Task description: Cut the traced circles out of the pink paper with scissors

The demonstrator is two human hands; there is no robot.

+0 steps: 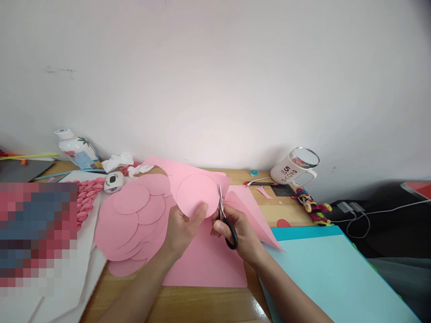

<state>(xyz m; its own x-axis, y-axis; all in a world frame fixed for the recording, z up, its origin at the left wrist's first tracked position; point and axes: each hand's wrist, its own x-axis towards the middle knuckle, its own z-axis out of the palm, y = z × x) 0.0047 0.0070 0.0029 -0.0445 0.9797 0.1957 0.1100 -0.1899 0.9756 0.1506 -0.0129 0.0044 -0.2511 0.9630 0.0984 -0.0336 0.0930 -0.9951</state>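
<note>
- Left hand (183,226): closed in a pinch on the pink paper (197,190), thumb on top near the circle's lower edge.
- Right hand (236,224): gripping scissors (229,221) by the black handles, blades pointing up.
- Pink paper: held up between both hands, above the table (202,306); round outline on it, blades at the circle's right side. Can't tell if blades are parted.
- Pink circles (126,226): overlapping pile, left of left hand.
- Large pink sheet (208,267): flat on table under both hands.
- Folded pink sheet (249,208): just beside right hand, partly behind it.
- Light blue sheet (323,269): right side, by right forearm.
- Back right: white mug (284,170), black card (283,190), small colorful figure (313,207).
- Back left: bottle (79,150), tilted; white gadget (113,182) near the pile; crumpled tissue (117,162).
- Far left: pink looped pieces (88,197), partly hidden by pixelation.
</note>
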